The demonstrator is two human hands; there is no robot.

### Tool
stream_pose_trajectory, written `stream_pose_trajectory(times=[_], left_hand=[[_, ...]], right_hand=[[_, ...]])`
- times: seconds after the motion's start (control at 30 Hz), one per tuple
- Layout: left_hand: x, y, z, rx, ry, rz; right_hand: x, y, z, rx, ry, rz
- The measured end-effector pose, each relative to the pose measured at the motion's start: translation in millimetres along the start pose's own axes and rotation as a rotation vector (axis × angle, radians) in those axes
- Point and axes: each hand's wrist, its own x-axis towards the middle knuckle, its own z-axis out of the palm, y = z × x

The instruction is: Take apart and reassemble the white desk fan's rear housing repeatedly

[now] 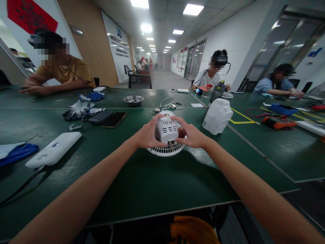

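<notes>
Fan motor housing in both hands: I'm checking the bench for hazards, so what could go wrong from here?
The left hand and right hand grip the motor housing over the grille; a slip might pinch fingers or crack the grille. The white cover leans tilted just beside the right hand; an elbow might knock it over.

looks like an office-turned-workshop, long green desk (pixel 152 183), ceiling panel lights (pixel 193 9), co-workers seated around, tools (pixel 278 122) on the right
</notes>
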Motion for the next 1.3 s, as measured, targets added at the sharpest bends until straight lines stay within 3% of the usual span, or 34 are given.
stream_pose_trajectory(times=[0.17,0.4,0.57,0.67,0.77,0.93,1.03,1.17,1.23,1.3], left_hand=[[-1.2,2.8,0.3,0.035,-0.004,-0.029],[-1.7,5.1,15.1,0.184,0.104,-0.092],[-4.2,-0.8,14.1,0.120,0.091,-0.114],[-5.4,-7.5,12.3,0.145,0.104,-0.221],[-6.7,-17.2,12.6,0.143,0.160,-0.414],[-12.4,-32.7,12.7,-0.122,0.255,-0.605],[-13.3,-38.2,10.7,-0.373,0.433,-0.606],[-8.0,-42.6,6.1,-0.563,0.628,-0.504],[-5.7,-42.5,6.1,-0.563,0.641,-0.471],[-5.2,-40.3,9.2,-0.563,0.555,-0.469]], right_hand=[[0.7,-2.6,5.4,-0.053,0.017,0.033],[5.7,2.3,25.2,-0.234,0.310,0.020],[6.0,14.2,22.2,-0.251,0.368,0.028],[4.8,23.6,18.6,-0.206,0.397,0.097],[2.8,29.5,17.2,-0.166,0.356,0.144],[-0.7,27.2,16.1,-0.082,0.358,0.156],[-1.2,26.7,13.5,0.067,0.405,0.215],[2.1,29.8,10.9,0.455,0.558,0.313],[4.2,29.5,12.8,0.662,0.607,0.361],[5.5,27.3,17.2,0.885,0.530,0.400]])
